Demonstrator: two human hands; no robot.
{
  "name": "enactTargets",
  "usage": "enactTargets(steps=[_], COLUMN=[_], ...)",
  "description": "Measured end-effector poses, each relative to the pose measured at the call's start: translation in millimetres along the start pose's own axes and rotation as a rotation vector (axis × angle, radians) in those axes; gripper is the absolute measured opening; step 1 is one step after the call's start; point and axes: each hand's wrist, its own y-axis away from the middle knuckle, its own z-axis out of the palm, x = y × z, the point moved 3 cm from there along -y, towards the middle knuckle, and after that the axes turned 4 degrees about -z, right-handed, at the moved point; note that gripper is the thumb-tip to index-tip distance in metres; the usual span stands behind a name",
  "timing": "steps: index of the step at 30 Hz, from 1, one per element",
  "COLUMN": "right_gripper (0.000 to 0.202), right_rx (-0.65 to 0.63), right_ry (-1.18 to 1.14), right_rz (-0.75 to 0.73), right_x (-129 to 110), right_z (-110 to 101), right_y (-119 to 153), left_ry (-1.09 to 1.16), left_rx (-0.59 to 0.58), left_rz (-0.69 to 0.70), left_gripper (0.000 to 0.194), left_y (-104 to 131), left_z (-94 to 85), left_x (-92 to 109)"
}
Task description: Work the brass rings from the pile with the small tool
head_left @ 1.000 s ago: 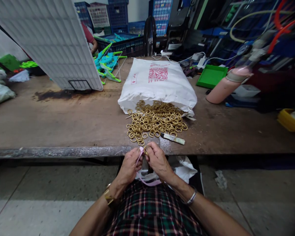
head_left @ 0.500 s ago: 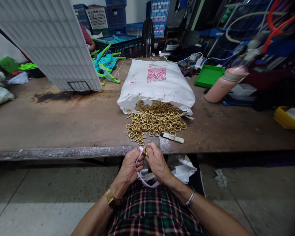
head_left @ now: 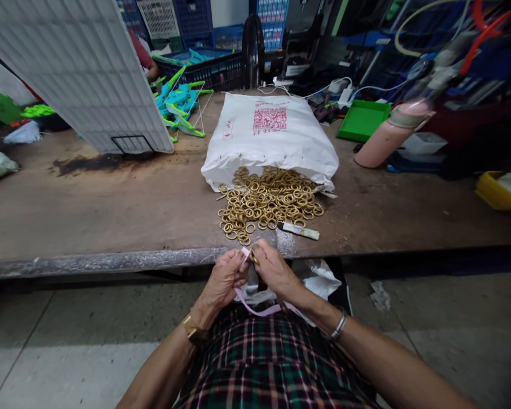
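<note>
My left hand [head_left: 225, 277] is closed in a pinch on the end of a pink ribbon [head_left: 262, 311], which hangs in a loop below both hands. Close against it, my right hand [head_left: 275, 267] is closed on a gold-coloured ring [head_left: 252, 257], mostly covered by the fingers. Ribbon end and ring meet between the fingertips; whether the ribbon passes through the ring I cannot tell. Just beyond my hands lies a heap of gold-coloured rings [head_left: 268, 199], spilling from the mouth of a white woven sack [head_left: 234, 136] with red print.
A small knife-like tool [head_left: 300, 230] with a wrapped handle lies beside the rings. A white ribbed panel [head_left: 106, 74] leans at left near toy crossbow-like pieces [head_left: 181, 105]. At right stand a green tray [head_left: 363, 120] and a pink bottle [head_left: 385, 139]. The table edge [head_left: 111, 262] is before me.
The ribbon's pink end now shows more at the left fingertips, and its loop hangs wider to the right. Both hands stay close together; the view has shifted slightly.
</note>
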Motion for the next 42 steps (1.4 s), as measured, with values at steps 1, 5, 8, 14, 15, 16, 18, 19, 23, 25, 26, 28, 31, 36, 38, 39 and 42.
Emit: enactTargets(steps=[1,5,8,14,15,16,18,19,23,25,26,28,31,36,38,39,42], right_gripper=[0.02,0.014,0.02,0.022,0.019,0.016,0.017,0.018,0.018,0.017,0.017,0.019,0.02,0.018,0.017,0.017,0.017], right_rx=[0.009,-0.053,-0.169,-0.303,-0.264,-0.227,-0.193,-0.198,-0.214,-0.198,-0.188,-0.164,-0.15,-0.147,-0.139,-0.129,-0.097], right_ry=[0.086,0.404,0.38,0.48,0.561,0.639,0.749,0.769,0.665,0.574,0.532,0.469,0.431,0.415,0.408,0.401,0.367], right_rz=[-0.024,-0.035,-0.011,-0.089,-0.101,-0.111,-0.127,-0.136,-0.182,-0.211,-0.224,-0.229,-0.215,-0.207,-0.211,-0.213,-0.212], right_x=[-3.4,-11.3,-8.9,-14.4,-18.5,-22.7,-29.7,-31.6,-28.0,-22.7,-20.1,-15.0,-9.2,-5.0,-5.1,-5.4,-6.2], right_z=[-1.1,-3.9,-6.3,-6.3,-6.1,-5.6,-3.7,-2.4,0.6,1.4,1.8,2.4,3.3,2.9,2.7,2.7,2.6], right_y=[1.0,1.2,-9.9,-27.9,-26.6,-24.2,-18.8,-16.7,-15.3,-16.8,-17.3,-17.6,-15.8,-9.0,-6.0,-4.6,-0.7], left_ry=[0.006,-0.028,-0.077,-0.133,-0.135,-0.138,-0.145,-0.15,-0.213,-0.233,-0.231,-0.209,-0.186,-0.27,-0.306,-0.318,-0.34], left_rx=[-0.009,-0.007,0.036,0.106,0.11,0.111,0.111,0.112,0.108,0.108,0.112,0.116,0.09,0.045,0.051,0.058,0.068], left_rz=[-0.002,0.029,0.067,0.137,0.14,0.142,0.146,0.15,0.145,0.096,0.068,0.038,0.012,0.011,0.031,0.034,0.031], left_gripper=[0.038,0.035,0.034,0.037,0.037,0.037,0.038,0.038,0.035,0.036,0.037,0.038,0.038,0.037,0.036,0.036,0.038], left_y=[0.0,-0.8,-1.1,-2.3,-2.5,-2.6,-2.2,-1.8,0.9,2.6,3.5,5.1,6.2,7.0,8.3,9.2,12.4], left_z=[0.4,-1.2,-4.2,-8.4,-9.1,-9.6,-10.6,-11.1,-11.6,-11.4,-11.3,-10.9,-9.7,-8.0,-7.0,-6.4,-5.0], left_x=[0.8,1.7,0.2,2.5,3.5,4.6,6.6,7.6,11.0,11.8,11.9,12.3,10.4,5.8,5.9,6.0,4.8])
